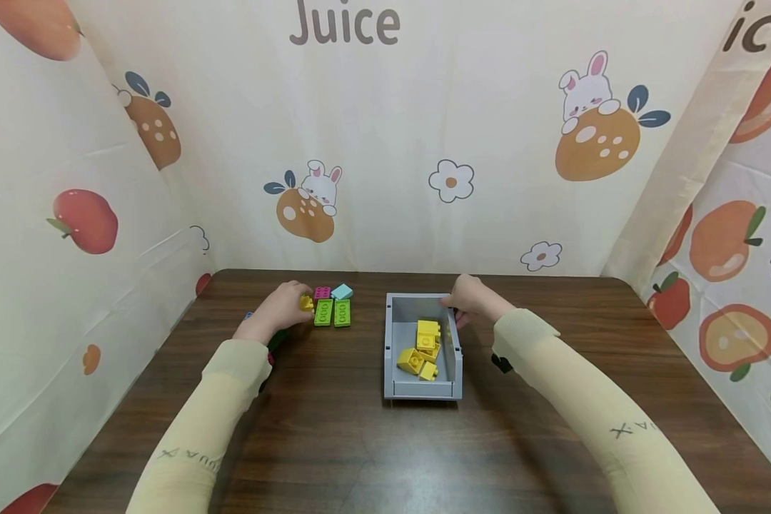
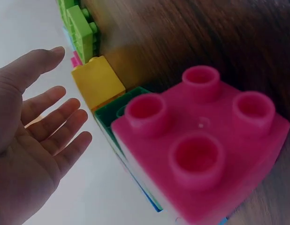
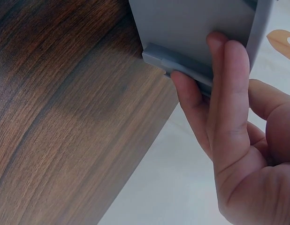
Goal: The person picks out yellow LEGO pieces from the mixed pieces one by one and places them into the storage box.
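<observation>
My left hand (image 1: 278, 311) is at the back left of the table, beside a yellow block (image 1: 306, 303). In the left wrist view its thumb and fingers are spread apart, with the tips close to that yellow block (image 2: 98, 83) and nothing held. My right hand (image 1: 475, 300) grips the right wall of a grey bin (image 1: 390, 343) near its back corner. The right wrist view shows fingers (image 3: 234, 89) against the outer side of the wall, with the thumb at the rim. Several yellow blocks (image 1: 427, 335) lie loose inside the bin.
Beside the left hand lie two lime green blocks (image 1: 332, 313), a pink block (image 1: 322, 293) and a light blue block (image 1: 343, 291). Under the left wrist are a dark green block (image 2: 119, 108) and a large pink block (image 2: 196, 126). A printed curtain (image 1: 385, 214) hangs behind the table.
</observation>
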The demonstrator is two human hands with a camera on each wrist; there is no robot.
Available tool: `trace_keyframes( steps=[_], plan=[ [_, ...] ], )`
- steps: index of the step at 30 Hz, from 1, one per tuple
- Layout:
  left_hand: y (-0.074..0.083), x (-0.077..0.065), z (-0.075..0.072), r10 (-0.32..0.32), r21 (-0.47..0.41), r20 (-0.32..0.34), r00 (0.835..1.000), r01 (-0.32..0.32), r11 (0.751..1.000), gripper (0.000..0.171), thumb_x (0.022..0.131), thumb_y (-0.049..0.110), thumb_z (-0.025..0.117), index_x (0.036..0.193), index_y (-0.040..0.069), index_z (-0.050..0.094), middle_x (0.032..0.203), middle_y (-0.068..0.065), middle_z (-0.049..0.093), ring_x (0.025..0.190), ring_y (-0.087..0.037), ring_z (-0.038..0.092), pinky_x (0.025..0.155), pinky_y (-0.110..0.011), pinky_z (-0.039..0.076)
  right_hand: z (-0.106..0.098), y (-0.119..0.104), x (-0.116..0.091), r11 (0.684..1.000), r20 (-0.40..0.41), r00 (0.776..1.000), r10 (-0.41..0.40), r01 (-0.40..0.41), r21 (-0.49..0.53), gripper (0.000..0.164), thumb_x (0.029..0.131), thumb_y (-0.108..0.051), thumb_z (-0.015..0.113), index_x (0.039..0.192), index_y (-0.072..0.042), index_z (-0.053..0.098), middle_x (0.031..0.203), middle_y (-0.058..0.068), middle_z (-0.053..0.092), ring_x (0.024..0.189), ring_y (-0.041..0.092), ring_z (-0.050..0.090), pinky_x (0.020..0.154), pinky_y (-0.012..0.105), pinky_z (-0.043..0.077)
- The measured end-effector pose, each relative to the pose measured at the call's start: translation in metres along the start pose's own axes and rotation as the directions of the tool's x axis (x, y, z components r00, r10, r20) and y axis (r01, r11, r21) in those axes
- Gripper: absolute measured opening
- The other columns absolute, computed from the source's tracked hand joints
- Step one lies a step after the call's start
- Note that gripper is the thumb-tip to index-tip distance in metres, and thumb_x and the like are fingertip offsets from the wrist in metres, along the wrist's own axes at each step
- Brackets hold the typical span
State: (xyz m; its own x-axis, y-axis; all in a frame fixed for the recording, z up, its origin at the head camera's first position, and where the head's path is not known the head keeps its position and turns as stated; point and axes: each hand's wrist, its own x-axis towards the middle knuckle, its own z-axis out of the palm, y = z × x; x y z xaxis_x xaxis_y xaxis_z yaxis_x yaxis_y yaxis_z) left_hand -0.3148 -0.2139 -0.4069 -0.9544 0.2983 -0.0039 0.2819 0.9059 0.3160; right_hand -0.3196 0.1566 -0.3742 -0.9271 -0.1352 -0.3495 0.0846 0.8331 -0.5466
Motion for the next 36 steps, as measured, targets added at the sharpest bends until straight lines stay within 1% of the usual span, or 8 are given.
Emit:
trace_keyframes(
  steps=[6,10,15,21,28,32,33,36],
  plan=[
    [-0.002,0.007,0.004,-0.023,0.050,0.022,1.000,0.021,0.999,0.046,0.083,0.019,0.068,0.122,-0.005,0.058,0.125,-0.023,0.054,0.118,-0.039,0.048,0.101,-0.052,0.039,0.000,-0.001,-0.001,1.000,-0.002,1.000,-0.006,0.006,0.002,0.031,0.091,-0.020,0.061,0.071,0.003,0.065,0.061,0.013,0.064,0.048,0.017,0.065,0.061,0.034,0.058],
    [-0.004,0.011,0.005,-0.013,0.111,0.020,1.000,0.011,0.994,0.044,0.083,0.016,0.068,0.120,-0.006,0.059,0.122,-0.023,0.056,0.114,-0.037,0.051,0.100,-0.050,0.042,0.000,0.000,-0.001,1.000,-0.003,1.000,-0.002,0.002,0.003,0.031,0.090,-0.020,0.062,0.070,0.003,0.065,0.060,0.012,0.064,0.047,0.017,0.065,0.062,0.035,0.058],
    [-0.006,0.015,0.006,0.013,0.177,0.017,1.000,-0.016,0.984,0.040,0.082,0.015,0.069,0.115,-0.006,0.062,0.114,-0.021,0.059,0.105,-0.033,0.055,0.093,-0.046,0.046,0.000,-0.001,-0.001,1.000,0.001,1.000,-0.001,0.001,0.011,0.031,0.090,-0.020,0.062,0.070,0.004,0.066,0.060,0.013,0.065,0.047,0.017,0.065,0.064,0.037,0.057],
    [-0.007,0.019,0.006,0.005,0.197,0.029,1.000,-0.010,0.980,0.036,0.081,0.014,0.071,0.112,-0.005,0.064,0.108,-0.019,0.060,0.096,-0.029,0.057,0.087,-0.044,0.049,-0.001,-0.002,-0.002,1.000,-0.001,1.000,0.000,0.000,0.002,0.032,0.090,-0.020,0.061,0.068,0.003,0.065,0.059,0.012,0.065,0.046,0.017,0.064,0.065,0.037,0.057],
    [-0.006,0.019,0.007,-0.004,0.190,0.029,1.000,-0.002,0.982,0.034,0.081,0.013,0.072,0.111,-0.004,0.065,0.107,-0.018,0.059,0.093,-0.026,0.056,0.087,-0.042,0.050,0.000,-0.001,-0.001,1.000,0.004,1.000,-0.003,0.003,0.012,0.032,0.090,-0.019,0.061,0.068,0.003,0.065,0.060,0.012,0.065,0.046,0.017,0.064,0.067,0.039,0.057],
    [-0.005,0.018,0.005,0.011,0.172,0.030,1.000,-0.016,0.985,0.032,0.082,0.011,0.071,0.109,-0.005,0.065,0.105,-0.018,0.059,0.089,-0.026,0.056,0.085,-0.041,0.050,0.000,0.000,0.000,1.000,0.006,1.000,-0.006,0.005,0.019,0.031,0.091,-0.019,0.061,0.068,0.002,0.064,0.060,0.012,0.065,0.046,0.016,0.064,0.068,0.040,0.057],
    [-0.004,0.017,0.004,0.026,0.177,0.022,0.999,-0.030,0.984,0.030,0.081,0.010,0.071,0.107,-0.005,0.066,0.102,-0.018,0.060,0.086,-0.026,0.056,0.082,-0.041,0.050,0.000,0.000,0.000,1.000,0.007,1.000,-0.006,0.006,0.019,0.031,0.091,-0.019,0.061,0.068,0.002,0.064,0.061,0.012,0.065,0.046,0.016,0.064,0.068,0.040,0.057],
    [-0.004,0.016,0.002,0.050,0.183,0.016,0.999,-0.052,0.982,0.028,0.081,0.010,0.070,0.105,-0.005,0.067,0.100,-0.018,0.061,0.085,-0.025,0.056,0.080,-0.040,0.050,0.000,0.000,0.000,1.000,0.010,1.000,-0.004,0.004,0.017,0.031,0.091,-0.019,0.061,0.067,0.002,0.063,0.060,0.012,0.065,0.046,0.016,0.064,0.068,0.039,0.057]
  ],
)
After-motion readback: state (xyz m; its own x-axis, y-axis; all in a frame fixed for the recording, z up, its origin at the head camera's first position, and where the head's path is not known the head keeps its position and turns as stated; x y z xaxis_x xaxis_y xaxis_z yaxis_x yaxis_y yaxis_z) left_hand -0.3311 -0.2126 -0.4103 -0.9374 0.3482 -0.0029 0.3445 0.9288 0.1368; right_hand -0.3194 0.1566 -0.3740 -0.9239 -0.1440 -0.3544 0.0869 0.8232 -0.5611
